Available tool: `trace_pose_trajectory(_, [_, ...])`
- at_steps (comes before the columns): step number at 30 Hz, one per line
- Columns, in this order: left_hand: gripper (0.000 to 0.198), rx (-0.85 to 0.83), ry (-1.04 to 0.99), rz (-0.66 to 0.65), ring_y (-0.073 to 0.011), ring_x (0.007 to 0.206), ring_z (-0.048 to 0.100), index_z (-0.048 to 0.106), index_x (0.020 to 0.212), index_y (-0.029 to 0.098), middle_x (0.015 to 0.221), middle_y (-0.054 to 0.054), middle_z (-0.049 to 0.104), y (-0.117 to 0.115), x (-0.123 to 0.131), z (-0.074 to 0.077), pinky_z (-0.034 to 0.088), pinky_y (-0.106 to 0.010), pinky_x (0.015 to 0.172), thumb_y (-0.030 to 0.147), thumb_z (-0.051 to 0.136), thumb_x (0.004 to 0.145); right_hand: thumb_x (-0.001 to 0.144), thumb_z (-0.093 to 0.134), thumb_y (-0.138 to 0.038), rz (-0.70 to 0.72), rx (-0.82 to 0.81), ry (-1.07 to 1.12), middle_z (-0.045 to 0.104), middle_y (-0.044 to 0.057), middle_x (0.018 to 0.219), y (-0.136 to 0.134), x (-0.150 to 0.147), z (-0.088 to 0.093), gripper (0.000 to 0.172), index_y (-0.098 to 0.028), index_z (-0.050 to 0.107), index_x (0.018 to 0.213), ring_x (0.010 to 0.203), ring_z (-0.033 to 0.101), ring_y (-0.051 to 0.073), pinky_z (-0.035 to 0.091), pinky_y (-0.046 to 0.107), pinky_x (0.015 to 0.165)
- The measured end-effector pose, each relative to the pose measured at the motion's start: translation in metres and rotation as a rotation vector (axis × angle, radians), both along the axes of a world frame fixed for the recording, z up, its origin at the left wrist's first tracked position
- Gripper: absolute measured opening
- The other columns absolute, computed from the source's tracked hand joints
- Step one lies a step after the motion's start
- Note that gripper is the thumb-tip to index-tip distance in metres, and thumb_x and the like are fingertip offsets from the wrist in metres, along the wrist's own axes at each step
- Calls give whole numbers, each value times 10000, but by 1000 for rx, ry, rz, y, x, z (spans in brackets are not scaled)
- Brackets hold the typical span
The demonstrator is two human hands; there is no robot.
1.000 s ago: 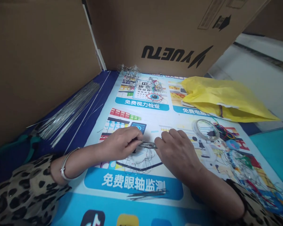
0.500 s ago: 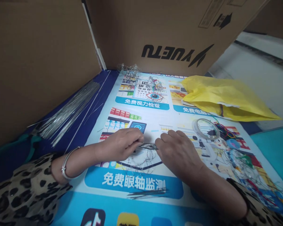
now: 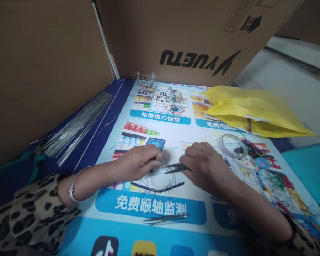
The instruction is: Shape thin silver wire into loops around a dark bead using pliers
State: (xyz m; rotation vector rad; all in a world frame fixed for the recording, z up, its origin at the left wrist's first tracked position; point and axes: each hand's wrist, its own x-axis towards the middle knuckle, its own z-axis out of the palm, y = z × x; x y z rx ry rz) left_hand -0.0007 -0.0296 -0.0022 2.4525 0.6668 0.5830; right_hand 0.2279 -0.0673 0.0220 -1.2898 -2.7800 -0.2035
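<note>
Near the middle of the table, my left hand (image 3: 142, 161) pinches a thin bent wire piece (image 3: 160, 188), a loose loop of fine strands hanging below the fingertips. My right hand (image 3: 205, 167) is wrapped round a pair of pliers (image 3: 175, 168). Their slim jaws point left, slightly parted, close to the wire at my left fingertips. Whether the jaws touch the wire I cannot tell. In front of my hands lies a small bunch of short dark wire pieces (image 3: 165, 219) on the printed sheet.
A bundle of straight wires (image 3: 77, 128) lies on the left. Tangled wire pieces (image 3: 173, 96) are at the back, more at right (image 3: 274, 185). A tape roll (image 3: 233, 145) and yellow bag (image 3: 256, 110) are on the right. Cardboard walls (image 3: 138, 42) stand behind and left.
The pliers have moved a little right, away from my left fingertips, and their jaws have parted. My right hand has turned slightly. My left hand stays nearly in place.
</note>
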Motion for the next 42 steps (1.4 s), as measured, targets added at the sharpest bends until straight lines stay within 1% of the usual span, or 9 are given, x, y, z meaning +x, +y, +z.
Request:
trace_pose_trajectory(4, [70, 47, -19, 44, -103, 662, 496, 468, 777, 174, 722, 9, 551, -2, 2, -1, 375, -216, 589, 133, 429, 817, 815, 490, -166, 34, 151, -51, 500, 21, 673, 1, -1, -5, 163, -195, 528, 659, 705, 371, 171, 228, 329, 667])
trace_pose_trajectory(8, [86, 12, -58, 104, -77, 595, 476, 489, 730, 167, 665, 27, 539, -4, 3, 1, 358, -191, 550, 97, 453, 766, 835, 468, -172, 84, 259, -12, 500, 13, 673, -3, -7, -9, 150, -196, 569, 726, 708, 370, 164, 234, 337, 684])
trace_pose_trajectory(10, [86, 6, -61, 115, -74, 592, 479, 498, 730, 166, 667, 27, 545, -4, 3, 3, 360, -188, 548, 96, 455, 758, 828, 489, -203, 53, 250, 53, 517, 15, 685, -2, -6, -9, 132, -198, 582, 734, 720, 380, 166, 239, 331, 684])
trace_pose_trajectory(13, [81, 9, -59, 109, -79, 608, 495, 503, 740, 167, 684, 19, 561, -3, 3, 3, 375, -192, 559, 115, 450, 772, 785, 537, -210, -79, 171, 128, 545, 28, 719, 1, -1, -9, 87, -189, 592, 721, 752, 401, 173, 243, 317, 676])
trace_pose_trajectory(16, [91, 21, -51, 87, -88, 641, 516, 503, 755, 168, 715, 7, 584, -3, 2, 2, 392, -200, 581, 126, 434, 797, 761, 553, -204, -137, 65, 101, 546, 31, 712, 5, 2, -12, 85, -183, 583, 684, 746, 401, 171, 231, 308, 660])
trace_pose_trajectory(22, [105, 86, -67, 31, -98, 688, 532, 502, 784, 170, 736, -5, 590, -2, 1, 1, 408, -205, 607, 114, 419, 817, 803, 502, -228, -67, -20, 53, 526, 22, 676, 6, -2, -18, 172, -186, 553, 645, 696, 371, 156, 199, 305, 644])
trace_pose_trajectory(30, [100, 127, -112, 27, -99, 653, 520, 490, 751, 171, 698, 3, 573, -2, 3, 0, 409, -207, 587, 98, 432, 787, 761, 575, -253, -64, 23, -16, 533, 26, 699, 2, -8, -11, 110, -203, 544, 668, 718, 389, 181, 196, 316, 644])
trace_pose_trajectory(36, [97, 130, -111, 51, -96, 629, 510, 483, 715, 164, 671, 3, 561, -2, 4, 0, 399, -203, 568, 83, 445, 752, 763, 548, -205, -66, 80, -28, 529, 27, 677, -1, -14, -12, 111, -205, 533, 652, 698, 383, 181, 193, 319, 634])
trace_pose_trajectory(42, [104, 119, -68, 68, -96, 618, 503, 477, 702, 167, 658, 6, 556, -3, 5, 3, 400, -205, 563, 88, 428, 749, 759, 537, -186, -56, 80, -35, 534, 29, 671, -3, -14, -11, 112, -199, 538, 648, 687, 386, 176, 193, 321, 625])
